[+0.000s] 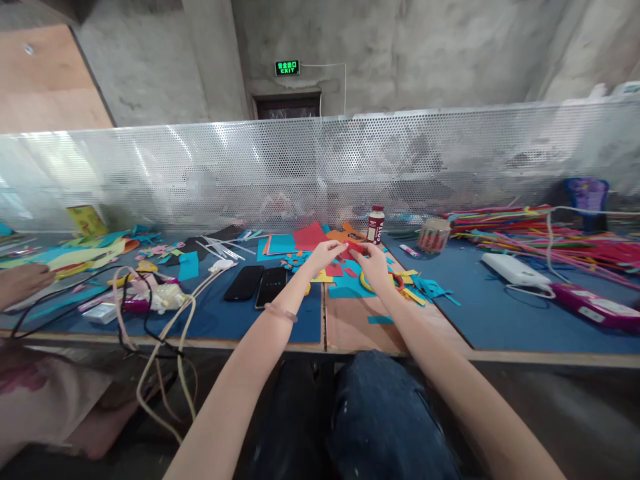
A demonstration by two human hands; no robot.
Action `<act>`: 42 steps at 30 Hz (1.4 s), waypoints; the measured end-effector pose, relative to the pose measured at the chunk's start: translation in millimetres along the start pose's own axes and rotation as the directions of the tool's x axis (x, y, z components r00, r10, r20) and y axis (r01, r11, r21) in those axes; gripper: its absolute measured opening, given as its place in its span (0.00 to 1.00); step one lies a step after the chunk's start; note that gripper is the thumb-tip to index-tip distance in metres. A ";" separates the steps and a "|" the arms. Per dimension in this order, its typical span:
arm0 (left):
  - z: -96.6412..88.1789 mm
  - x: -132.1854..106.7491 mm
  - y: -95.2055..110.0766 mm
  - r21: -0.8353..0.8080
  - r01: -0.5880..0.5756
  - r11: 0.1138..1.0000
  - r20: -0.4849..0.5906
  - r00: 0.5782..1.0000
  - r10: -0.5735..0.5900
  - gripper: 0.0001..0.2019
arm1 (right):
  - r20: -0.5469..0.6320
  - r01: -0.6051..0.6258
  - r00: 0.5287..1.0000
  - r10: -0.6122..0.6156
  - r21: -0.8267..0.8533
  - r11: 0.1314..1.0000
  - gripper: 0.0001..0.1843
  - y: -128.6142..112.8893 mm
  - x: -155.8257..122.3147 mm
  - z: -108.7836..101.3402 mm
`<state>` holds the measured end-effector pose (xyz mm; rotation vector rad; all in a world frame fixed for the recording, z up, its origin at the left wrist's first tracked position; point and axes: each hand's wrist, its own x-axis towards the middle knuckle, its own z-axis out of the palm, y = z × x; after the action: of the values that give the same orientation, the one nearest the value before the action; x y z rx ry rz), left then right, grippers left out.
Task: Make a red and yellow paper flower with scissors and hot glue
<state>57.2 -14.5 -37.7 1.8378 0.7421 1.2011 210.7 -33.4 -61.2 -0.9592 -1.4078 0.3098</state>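
Note:
Both arms reach forward over the worktable, and the fingertips meet around a small piece of red paper (355, 247). My left hand (324, 258) pinches its left side, thumb and fingers together. On the right side, my right hand (374, 265) grips the same piece with bent fingers. Behind the hands lies a larger red sheet (310, 236) over blue sheets (283, 245). Below them is a blue sheet (345, 291) with yellow and red scraps around it. A yellow curved edge (364, 283) shows beside my right wrist, partly hidden; its kind is unclear.
Two phones (243, 284) lie left of my forearm, near tangled cables (187, 313). A dark red bottle (376, 225) and a can (433, 235) stand behind. Right are a white power strip (515, 270) and coloured strips (535, 233). Another person's hand (25, 283) rests far left.

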 end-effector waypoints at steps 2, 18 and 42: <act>-0.1 -0.4 1.1 -0.005 -0.007 1.000 -0.035 0.999 0.007 0.17 | 0.026 0.015 1.000 -0.015 -0.010 1.000 0.15 -0.6 -0.8 0.7; -7.6 6.9 -7.9 -0.211 0.024 0.977 -0.134 0.990 -0.054 0.13 | 0.182 0.185 0.971 -0.156 -0.158 0.970 0.19 7.6 -5.3 1.2; -10.6 6.4 -6.5 -0.187 0.026 0.982 -0.116 0.992 -0.048 0.16 | 0.253 -0.103 0.965 0.062 0.155 0.982 0.18 5.6 -3.1 3.5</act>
<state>49.5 -2.8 -37.9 1.6047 0.7026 1.3195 208.8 -30.9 -67.8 -0.8635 -1.5428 0.6189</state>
